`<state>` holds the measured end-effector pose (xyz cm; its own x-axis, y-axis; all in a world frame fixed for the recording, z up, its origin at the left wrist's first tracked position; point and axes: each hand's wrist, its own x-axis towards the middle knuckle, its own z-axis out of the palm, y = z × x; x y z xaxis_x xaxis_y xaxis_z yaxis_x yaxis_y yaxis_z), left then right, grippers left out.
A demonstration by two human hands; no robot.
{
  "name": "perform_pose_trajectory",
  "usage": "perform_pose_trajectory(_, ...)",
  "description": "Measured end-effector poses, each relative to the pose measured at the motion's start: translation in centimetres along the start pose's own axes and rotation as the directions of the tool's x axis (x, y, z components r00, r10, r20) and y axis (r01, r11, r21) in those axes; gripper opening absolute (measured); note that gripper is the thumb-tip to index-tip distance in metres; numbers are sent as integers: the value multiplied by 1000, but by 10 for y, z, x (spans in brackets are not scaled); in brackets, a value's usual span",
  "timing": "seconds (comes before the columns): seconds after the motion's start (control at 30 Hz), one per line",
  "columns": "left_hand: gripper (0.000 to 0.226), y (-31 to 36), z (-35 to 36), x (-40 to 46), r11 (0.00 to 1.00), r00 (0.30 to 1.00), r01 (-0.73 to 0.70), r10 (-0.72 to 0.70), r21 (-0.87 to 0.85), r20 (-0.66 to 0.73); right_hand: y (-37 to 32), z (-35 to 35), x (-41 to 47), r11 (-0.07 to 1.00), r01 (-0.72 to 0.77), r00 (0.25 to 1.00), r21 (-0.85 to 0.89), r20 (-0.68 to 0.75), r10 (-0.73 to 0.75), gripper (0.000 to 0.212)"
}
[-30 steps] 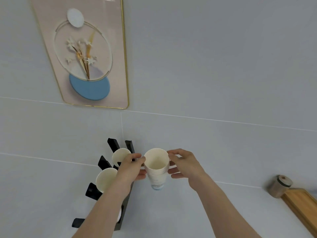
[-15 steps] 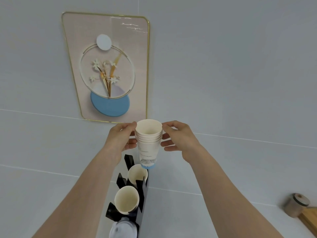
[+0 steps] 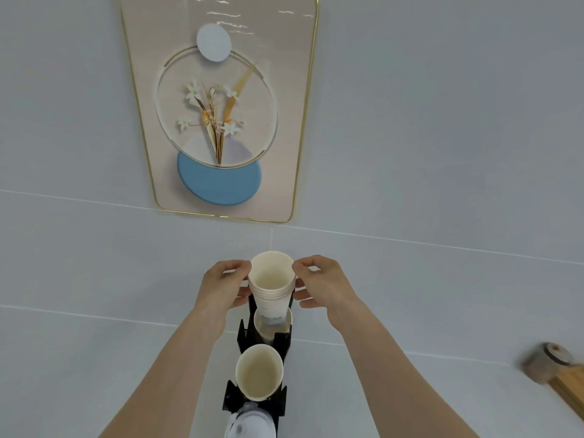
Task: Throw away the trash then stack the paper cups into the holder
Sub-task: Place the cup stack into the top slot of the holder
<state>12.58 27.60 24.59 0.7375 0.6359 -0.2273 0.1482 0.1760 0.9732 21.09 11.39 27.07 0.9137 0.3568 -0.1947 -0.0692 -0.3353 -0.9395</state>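
Observation:
A nested stack of white paper cups [image 3: 271, 284] is held upright between my left hand [image 3: 222, 287] and my right hand [image 3: 322, 284], both pinching it near the rim. Its base sits just above, perhaps inside, another cup [image 3: 273, 324] in the top slot of the black tiered cup holder [image 3: 245, 335]. One tier lower, a cup [image 3: 259, 371] rests with its mouth facing me. At the bottom edge a white lidded item [image 3: 249, 423] sits in the lowest slot.
A framed flower picture [image 3: 218, 105] hangs on the grey wall above the holder. At the right edge are a small round wooden-lidded jar [image 3: 548, 361] and a wooden board [image 3: 568, 390], both blurred.
The view swung so the holder is now straight below my hands. Both hands brought the cup stack from beside the holder to over its top slot and lowered it toward the cup there.

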Motion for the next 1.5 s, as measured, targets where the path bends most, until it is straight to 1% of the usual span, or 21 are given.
perform_pose_trajectory(0.17,20,-40,0,22,996,998,52,-55,76,26,42,18,19,994,-95,992,-55,-84,91,13)
perform_pose_trajectory(0.27,25,-65,0,36,986,992,112,-117,121,36,66,30,26,984,-163,980,-76,-125,153,9)
perform_pose_trajectory(0.37,26,-87,2,50,974,983,171,-179,149,45,87,39,32,969,-231,964,-91,-160,214,10)
perform_pose_trajectory(0.47,24,-97,3,56,965,978,198,-205,173,24,103,47,38,961,-266,948,-71,-198,248,14)
perform_pose_trajectory(0.57,26,-102,4,63,966,975,217,-221,142,8,107,54,46,954,-301,926,2,-240,292,10)
perform_pose_trajectory(0.7,27,-105,6,69,969,972,234,-236,80,11,106,61,53,948,-305,922,89,-223,317,12)
perform_pose_trajectory(0.83,20,-107,3,70,971,973,229,-229,70,-4,105,64,55,959,-283,933,34,-221,283,11)
perform_pose_trajectory(0.9,26,-107,0,73,974,975,221,-221,55,-10,104,68,55,963,-268,940,17,-214,266,10)
perform_pose_trajectory(0.97,30,-106,-6,74,975,976,218,-217,35,-23,104,73,57,965,-260,945,20,-198,259,11)
perform_pose_trajectory(1.07,22,-110,-12,74,977,978,210,-210,25,-9,109,81,56,964,-263,946,31,-187,264,13)
perform_pose_trajectory(1.13,23,-114,-13,73,976,976,217,-217,16,11,110,82,54,963,-267,940,45,-208,271,13)
perform_pose_trajectory(1.5,29,-120,-11,73,975,978,203,-205,86,21,113,76,42,954,-280,926,112,-230,299,16)
